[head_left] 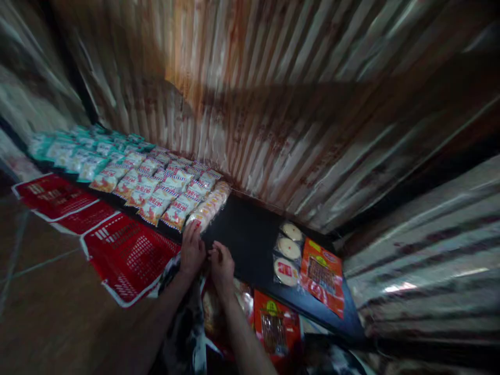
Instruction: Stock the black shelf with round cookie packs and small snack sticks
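On the black shelf (250,229), a row of round packaged cakes (211,205) in clear wrappers lies beside several lines of snack bags (164,190). My left hand (192,253) is at the near end of that row, its fingers stretched out against the closest cake, which carries a red label. Just to its right, above the shelf's front edge, is my right hand (222,265). Its fingers are curled together, and whatever they may hold is hidden. Below my right forearm, orange-red packets (273,323) with a yellow mark lie in front of the shelf.
Red baskets (133,255) with white rims stand along the shelf's front at left. Teal packets (89,148) fill the far left end. Three round packaged cakes (288,249) and an orange packet (322,273) lie on the right. A corrugated wall (250,120) rises behind.
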`<state>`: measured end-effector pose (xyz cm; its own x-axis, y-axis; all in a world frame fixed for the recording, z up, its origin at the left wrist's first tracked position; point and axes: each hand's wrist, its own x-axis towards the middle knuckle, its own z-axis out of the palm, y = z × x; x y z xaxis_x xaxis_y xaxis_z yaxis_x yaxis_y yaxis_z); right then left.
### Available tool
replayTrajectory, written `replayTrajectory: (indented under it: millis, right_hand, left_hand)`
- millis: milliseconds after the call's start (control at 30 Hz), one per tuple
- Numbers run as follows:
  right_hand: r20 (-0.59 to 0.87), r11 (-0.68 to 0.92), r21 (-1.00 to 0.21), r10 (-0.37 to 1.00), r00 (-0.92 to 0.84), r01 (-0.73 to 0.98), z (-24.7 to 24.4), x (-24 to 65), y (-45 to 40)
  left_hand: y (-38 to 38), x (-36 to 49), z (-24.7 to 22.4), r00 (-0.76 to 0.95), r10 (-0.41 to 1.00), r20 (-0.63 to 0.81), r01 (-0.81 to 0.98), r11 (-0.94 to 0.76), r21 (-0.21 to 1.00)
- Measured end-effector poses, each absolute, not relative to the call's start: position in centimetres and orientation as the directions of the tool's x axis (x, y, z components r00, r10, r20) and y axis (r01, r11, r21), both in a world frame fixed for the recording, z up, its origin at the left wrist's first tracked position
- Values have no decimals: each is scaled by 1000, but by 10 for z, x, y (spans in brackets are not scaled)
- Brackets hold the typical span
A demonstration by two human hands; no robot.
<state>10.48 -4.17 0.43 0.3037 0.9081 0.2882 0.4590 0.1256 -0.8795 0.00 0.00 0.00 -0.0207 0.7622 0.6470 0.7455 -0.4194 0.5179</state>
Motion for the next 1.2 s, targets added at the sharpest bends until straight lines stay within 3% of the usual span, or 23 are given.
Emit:
replayTrajectory:
  millis: [300,667,967,1200]
  right_hand:
    - [256,110,-863,936,239,494,3,111,-83]
    - [171,-41,-876,905,389,481,-25,154,-140]
    - [189,-91,-881,832,522,465,-56,184,-183]
    - [204,-160,-836,797,569,524,-62,190,-199]
  left_hand:
    - [-20,-3,9,134,757,639,686,-536,491]
    - [-85,22,-3,307,773,555,540,-621,567]
    - [-124,51,-21,588,803,101,576,-503,645]
    - [-149,67,-56,538,842,-52,610,-346,713]
